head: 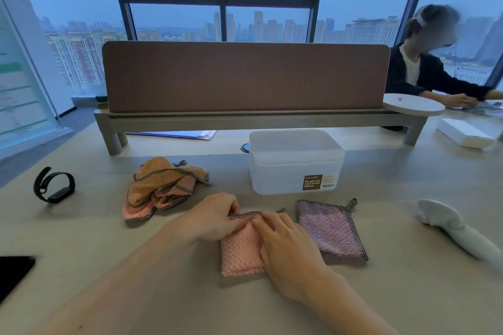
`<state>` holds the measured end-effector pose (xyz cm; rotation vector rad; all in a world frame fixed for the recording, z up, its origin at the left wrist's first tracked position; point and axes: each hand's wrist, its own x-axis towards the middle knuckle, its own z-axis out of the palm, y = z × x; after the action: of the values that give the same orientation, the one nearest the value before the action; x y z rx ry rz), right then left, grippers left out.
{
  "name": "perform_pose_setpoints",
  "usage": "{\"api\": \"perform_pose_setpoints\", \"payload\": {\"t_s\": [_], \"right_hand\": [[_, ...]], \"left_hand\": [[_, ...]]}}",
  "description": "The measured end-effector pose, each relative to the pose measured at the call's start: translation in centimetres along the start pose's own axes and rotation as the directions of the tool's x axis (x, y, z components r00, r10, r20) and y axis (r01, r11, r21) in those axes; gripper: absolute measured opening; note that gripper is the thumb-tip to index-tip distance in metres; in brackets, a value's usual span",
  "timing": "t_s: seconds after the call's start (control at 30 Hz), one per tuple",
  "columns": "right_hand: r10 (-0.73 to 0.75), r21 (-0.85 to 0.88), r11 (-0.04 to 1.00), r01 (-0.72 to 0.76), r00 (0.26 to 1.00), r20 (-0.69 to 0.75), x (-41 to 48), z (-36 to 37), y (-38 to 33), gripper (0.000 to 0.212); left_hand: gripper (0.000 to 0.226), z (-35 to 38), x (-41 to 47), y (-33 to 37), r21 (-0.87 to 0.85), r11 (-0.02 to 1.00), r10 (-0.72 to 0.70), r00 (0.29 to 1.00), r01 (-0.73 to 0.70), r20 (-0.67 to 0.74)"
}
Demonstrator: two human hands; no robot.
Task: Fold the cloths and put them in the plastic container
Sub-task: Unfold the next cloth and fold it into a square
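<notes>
A folded pink cloth (239, 255) lies on the table in front of me. My left hand (215, 216) pinches its far checkered edge. My right hand (283, 239) lies flat on its right part, fingertips at the same edge. To its right rests a folded purple cloth (330, 228) with a checkered border and a loop. A crumpled heap of orange and pink cloths (163, 185) sits to the left. The translucent plastic container (295, 162), lid on, stands behind the folded cloths.
A black wristband (54, 185) lies at the left and a dark phone (13, 272) at the near left edge. A white handheld device (457, 228) lies at the right. A brown divider on a shelf (245, 76) spans the back; another person sits at the far right.
</notes>
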<state>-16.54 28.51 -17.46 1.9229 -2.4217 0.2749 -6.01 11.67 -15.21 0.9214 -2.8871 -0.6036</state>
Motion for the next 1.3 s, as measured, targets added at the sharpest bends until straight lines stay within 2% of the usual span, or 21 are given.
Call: {"api": "perform_pose_setpoints", "payload": {"t_s": [0.07, 0.1, 0.17, 0.2, 0.23, 0.3, 0.37, 0.4, 0.43, 0.5, 0.53, 0.6, 0.7, 0.77, 0.8, 0.83, 1.03, 1.17, 1.3], "right_hand": [[0.029, 0.057, 0.998, -0.029, 1.0, -0.011, 0.1, 0.3, 0.1, 0.047], [0.059, 0.14, 0.989, -0.057, 0.998, -0.011, 0.1, 0.2, 0.2, 0.048], [0.118, 0.362, 0.927, -0.095, 0.992, -0.041, 0.3, 0.3, 0.7, 0.054], [0.158, 0.508, 0.854, -0.114, 0.986, -0.045, 0.3, -0.1, 1.1, 0.061], [0.21, 0.667, 0.732, -0.139, 0.977, -0.028, 0.3, -0.8, 1.6, 0.068], [0.297, 0.907, 0.39, -0.157, 0.954, 0.037, 0.4, -2.4, 3.1, 0.075], [0.302, 0.983, 0.056, -0.176, 0.941, 0.151, 0.4, -4.3, 4.9, 0.078], [0.29, 0.981, -0.077, -0.177, 0.938, 0.192, 0.4, -5.0, 5.8, 0.084], [0.256, 0.967, -0.181, -0.18, 0.941, 0.223, 0.1, -5.7, 6.6, 0.083], [0.195, 0.941, -0.299, -0.158, 0.956, 0.222, -0.4, -6.5, 7.8, 0.061], [0.219, 0.944, -0.298, -0.142, 0.952, 0.213, -0.7, -6.8, 8.3, 0.055], [0.32, 0.969, -0.23, -0.094, 0.933, 0.167, -1.3, -7.0, 9.4, 0.059], [0.512, 0.996, 0.035, -0.078, 0.858, 0.048, -1.7, -6.6, 10.8, 0.078], [0.549, 0.964, 0.233, -0.126, 0.835, -0.024, -1.9, -5.8, 11.5, 0.083], [0.553, 0.943, 0.297, -0.149, 0.832, -0.043, -2.1, -5.4, 11.8, 0.084], [0.547, 0.928, 0.333, -0.165, 0.836, -0.048, -2.3, -5.2, 12.0, 0.084], [0.54, 0.879, 0.39, -0.273, 0.842, 0.022, -2.4, -5.1, 13.2, 0.084], [0.517, 0.711, 0.61, -0.349, 0.856, -0.023, -3.2, -3.2, 13.2, 0.09], [0.5, 0.672, 0.685, -0.281, 0.852, -0.154, -3.1, -2.1, 13.1, 0.085]], "left_hand": [[0.024, -0.4, 0.0, 0.4, -0.097, 0.995, 0.013, 0.998, -0.008, 0.057], [0.024, -0.7, -0.1, 0.7, -0.178, 0.984, 0.03, 0.997, -0.016, 0.075], [0.025, -1.6, -0.4, 1.6, -0.327, 0.944, 0.078, 0.994, -0.051, 0.07], [0.023, -2.2, -0.5, 2.2, -0.367, 0.927, 0.102, 0.994, -0.078, 0.045], [0.021, -3.0, -0.6, 3.1, -0.39, 0.914, 0.126, 0.992, -0.113, 0.009], [0.016, -4.7, -0.6, 5.1, -0.434, 0.882, 0.175, 0.983, -0.18, -0.052], [0.014, -6.2, -0.2, 7.1, -0.533, 0.818, 0.217, 0.974, -0.218, -0.065], [0.015, -6.7, 0.1, 8.0, -0.586, 0.777, 0.23, 0.97, -0.229, -0.074], [0.014, -6.9, 0.5, 8.8, -0.627, 0.743, 0.236, 0.968, -0.233, -0.08], [0.014, -6.8, 1.4, 10.2, -0.682, 0.698, 0.227, 0.971, -0.216, -0.076], [0.016, -6.5, 1.9, 10.9, -0.707, 0.679, 0.207, 0.975, -0.198, -0.075], [0.02, -5.4, 2.9, 11.6, -0.732, 0.661, 0.162, 0.984, -0.161, -0.071], [0.031, -2.8, 4.3, 11.8, -0.68, 0.719, 0.112, 0.99, -0.143, -0.09], [0.035, -0.6, 5.0, 11.9, -0.629, 0.765, 0.05, 0.987, -0.138, -0.155], [0.035, 0.6, 5.3, 12.1, -0.603, 0.786, 0.022, 0.981, -0.136, -0.193], [0.033, 1.6, 5.5, 12.3, -0.577, 0.805, 0.005, 0.974, -0.137, -0.225], [0.018, 4.4, 6.3, 13.2, -0.452, 0.878, -0.017, 0.933, -0.159, -0.36], [0.018, 6.4, 6.2, 12.8, -0.362, 0.921, 0.02, 0.946, -0.143, -0.324], [0.018, 6.8, 5.8, 12.5, -0.356, 0.921, 0.013, 0.923, -0.161, -0.384]]}}
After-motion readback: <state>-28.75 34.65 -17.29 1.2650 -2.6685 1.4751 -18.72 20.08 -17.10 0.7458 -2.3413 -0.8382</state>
